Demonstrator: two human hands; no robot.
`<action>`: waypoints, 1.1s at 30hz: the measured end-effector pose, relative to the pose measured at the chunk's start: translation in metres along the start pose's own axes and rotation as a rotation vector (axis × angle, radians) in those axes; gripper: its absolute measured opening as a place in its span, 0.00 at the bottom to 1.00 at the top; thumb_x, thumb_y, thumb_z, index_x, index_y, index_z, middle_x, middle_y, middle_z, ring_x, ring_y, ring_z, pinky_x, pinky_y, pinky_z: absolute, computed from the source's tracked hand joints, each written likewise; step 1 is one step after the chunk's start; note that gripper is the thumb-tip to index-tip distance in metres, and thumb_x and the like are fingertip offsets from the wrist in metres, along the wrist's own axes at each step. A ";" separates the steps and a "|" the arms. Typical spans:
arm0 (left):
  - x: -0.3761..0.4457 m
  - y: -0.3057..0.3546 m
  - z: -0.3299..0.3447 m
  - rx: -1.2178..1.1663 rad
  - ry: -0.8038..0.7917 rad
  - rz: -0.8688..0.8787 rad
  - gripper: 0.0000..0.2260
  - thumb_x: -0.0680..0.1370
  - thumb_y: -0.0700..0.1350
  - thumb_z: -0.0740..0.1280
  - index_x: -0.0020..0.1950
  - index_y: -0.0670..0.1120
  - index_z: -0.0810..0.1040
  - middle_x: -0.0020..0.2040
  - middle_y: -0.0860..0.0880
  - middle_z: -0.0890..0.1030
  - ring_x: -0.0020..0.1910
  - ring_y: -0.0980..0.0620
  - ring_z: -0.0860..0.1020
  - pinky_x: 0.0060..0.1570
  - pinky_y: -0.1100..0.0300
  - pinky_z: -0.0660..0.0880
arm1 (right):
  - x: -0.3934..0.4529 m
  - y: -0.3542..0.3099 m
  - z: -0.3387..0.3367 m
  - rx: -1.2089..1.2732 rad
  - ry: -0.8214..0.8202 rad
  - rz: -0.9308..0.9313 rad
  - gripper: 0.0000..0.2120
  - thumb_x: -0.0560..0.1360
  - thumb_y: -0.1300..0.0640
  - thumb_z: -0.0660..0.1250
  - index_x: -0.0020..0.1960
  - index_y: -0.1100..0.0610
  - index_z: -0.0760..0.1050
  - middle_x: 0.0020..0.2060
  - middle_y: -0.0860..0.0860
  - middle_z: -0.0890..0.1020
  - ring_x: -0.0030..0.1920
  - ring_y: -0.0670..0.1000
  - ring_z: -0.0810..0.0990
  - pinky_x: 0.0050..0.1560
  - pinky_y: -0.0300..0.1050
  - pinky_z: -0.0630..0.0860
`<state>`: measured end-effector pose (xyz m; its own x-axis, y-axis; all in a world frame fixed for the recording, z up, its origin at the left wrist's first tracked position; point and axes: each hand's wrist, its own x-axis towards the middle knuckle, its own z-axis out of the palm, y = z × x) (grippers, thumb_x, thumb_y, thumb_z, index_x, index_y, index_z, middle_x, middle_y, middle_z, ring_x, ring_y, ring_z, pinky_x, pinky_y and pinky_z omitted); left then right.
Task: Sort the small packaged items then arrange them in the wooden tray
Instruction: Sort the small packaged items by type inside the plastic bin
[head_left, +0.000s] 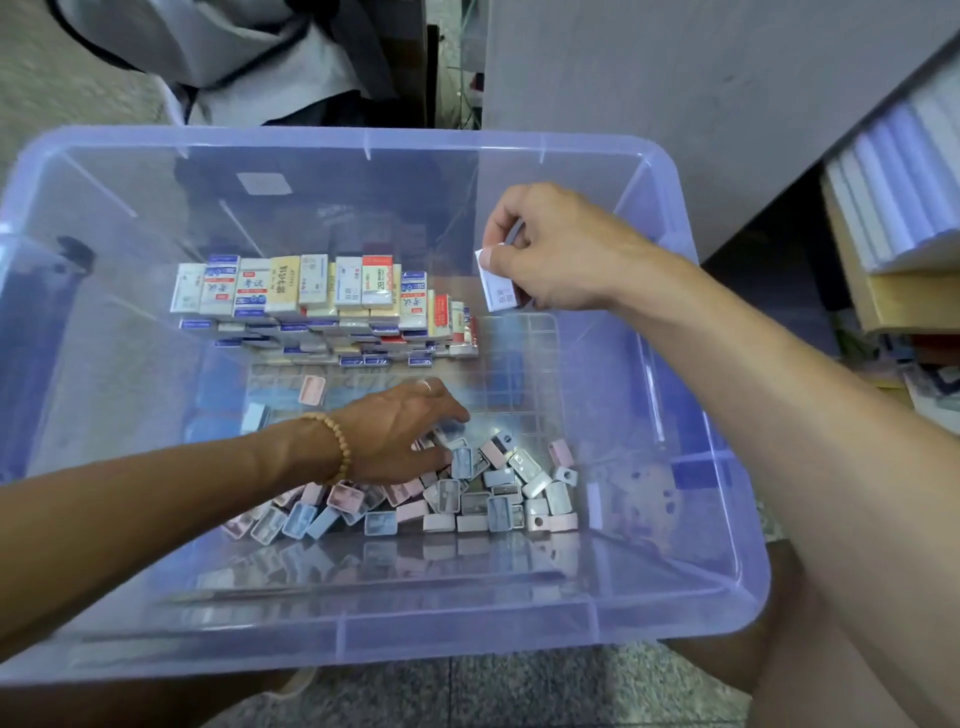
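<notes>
A large clear plastic storage bin with a bluish tint (727, 587) fills most of the head view, sitting on a speckled grey floor (519, 691). Against its far side stands a neat stack of small packaged erasers in white, cream, blue and red wrappers (322, 306), several layers deep, with the top row standing side by side. In the near half of the bin lies a loose heap of small rectangular pencil sharpeners in pale pink, pale blue and white plastic (467, 499), tumbled at all angles. One pink sharpener (311, 389) and one pale blue one (254, 417) lie apart from the heap, nearer the stack.

The left hand (400, 436), with a beaded bracelet (335, 441) on the wrist, reaches down into the heap; its fingers are bent and touch the sharpeners at the heap's far edge, but whether they grip one cannot be told. The right hand (556, 249) is raised above the bin's right side, just beside the stack's right end, and pinches a small white packaged eraser (496, 286) between thumb and curled fingers.

No wooden tray can be made out; the task's items all lie in the plastic bin. Stacked white papers on a shelf (893, 182) sit at the right edge, and grey-and-white fabric (223, 47) lies beyond the bin.
</notes>
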<state>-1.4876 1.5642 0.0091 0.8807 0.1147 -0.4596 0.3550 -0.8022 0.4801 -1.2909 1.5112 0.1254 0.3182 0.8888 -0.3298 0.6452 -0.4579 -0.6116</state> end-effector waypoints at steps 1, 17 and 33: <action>-0.007 0.000 -0.006 -0.031 0.054 -0.023 0.17 0.79 0.53 0.63 0.67 0.51 0.72 0.60 0.52 0.73 0.58 0.54 0.73 0.56 0.58 0.74 | -0.001 -0.001 0.001 0.042 -0.013 0.006 0.05 0.80 0.56 0.65 0.48 0.57 0.77 0.35 0.50 0.82 0.39 0.54 0.84 0.39 0.47 0.80; -0.087 0.034 -0.095 -1.216 0.723 -0.276 0.09 0.73 0.31 0.70 0.49 0.43 0.79 0.34 0.47 0.82 0.30 0.53 0.80 0.35 0.63 0.79 | -0.020 -0.054 0.038 0.516 -0.049 -0.211 0.04 0.78 0.63 0.69 0.45 0.58 0.76 0.29 0.51 0.80 0.27 0.47 0.80 0.36 0.50 0.80; -0.093 -0.001 -0.075 -0.661 0.678 -0.454 0.03 0.77 0.39 0.68 0.46 0.47 0.78 0.37 0.46 0.81 0.35 0.52 0.79 0.37 0.60 0.78 | -0.002 -0.040 0.046 -0.068 0.171 -0.293 0.21 0.67 0.46 0.79 0.54 0.52 0.74 0.38 0.43 0.76 0.41 0.49 0.75 0.43 0.46 0.73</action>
<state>-1.5462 1.5978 0.1074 0.5404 0.7925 -0.2825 0.6169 -0.1449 0.7736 -1.3495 1.5274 0.1170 0.2207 0.9752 -0.0189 0.7693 -0.1860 -0.6112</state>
